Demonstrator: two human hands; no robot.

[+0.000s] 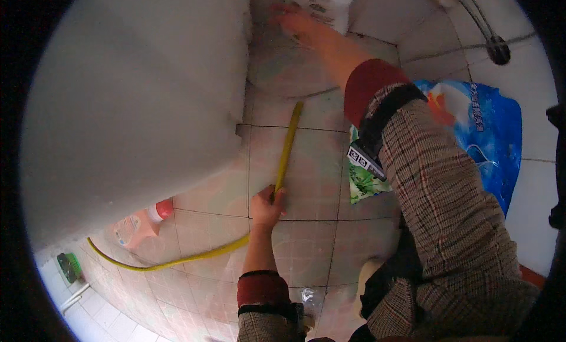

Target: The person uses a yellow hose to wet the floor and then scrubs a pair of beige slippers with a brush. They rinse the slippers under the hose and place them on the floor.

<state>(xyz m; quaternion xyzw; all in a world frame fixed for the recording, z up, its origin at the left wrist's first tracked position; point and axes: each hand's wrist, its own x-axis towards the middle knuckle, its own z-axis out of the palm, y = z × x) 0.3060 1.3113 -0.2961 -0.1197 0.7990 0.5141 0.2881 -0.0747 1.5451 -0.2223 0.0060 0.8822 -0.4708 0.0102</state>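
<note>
My left hand (267,206) is closed around a yellow hose (289,141) above the tiled floor. One end of the hose points away from me; the rest curves off behind the wrist to the lower left. My right arm stretches far forward, and my right hand (299,22), somewhat blurred, is in front of a white plastic jug (327,6) at the top. Its fingers extend to the left past the jug's side, apparently without gripping it. Whether they touch the jug is unclear.
A large white appliance or cabinet wall (135,106) fills the left. Beside it lies a pink bottle with a red cap (132,227), with a green brush (69,267) farther off. Under my right arm are a blue bag (498,130) and a green leafy package (365,186). A cable (460,49) runs along the tiled wall.
</note>
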